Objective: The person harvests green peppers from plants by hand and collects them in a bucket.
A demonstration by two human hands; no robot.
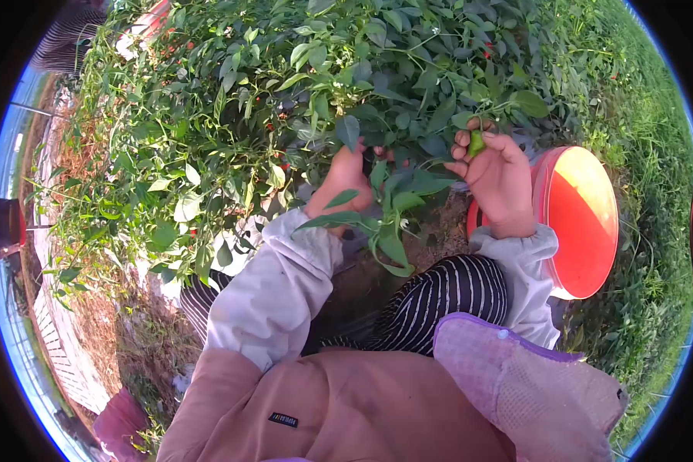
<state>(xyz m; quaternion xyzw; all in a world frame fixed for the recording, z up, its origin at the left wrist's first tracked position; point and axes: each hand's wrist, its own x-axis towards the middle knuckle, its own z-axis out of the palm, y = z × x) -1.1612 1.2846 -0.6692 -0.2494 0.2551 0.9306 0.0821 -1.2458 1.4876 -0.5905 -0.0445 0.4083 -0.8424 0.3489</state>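
My right hand (497, 181) is raised at the edge of a leafy chili plant (300, 85), its fingers closed around a small green chili (477, 143). My left hand (345, 179) reaches into the foliage just left of it. Leaves cover its fingers, so what they touch is hidden. Both arms wear pale sleeves. A few small red chilies (270, 125) show among the leaves.
A red bucket (585, 223) sits on the ground right beside my right wrist. Grass (654, 154) covers the right side. Bare soil and dry litter (131, 331) lie at the lower left. My striped trousers (439, 300) and a purple hat brim (516, 385) fill the bottom.
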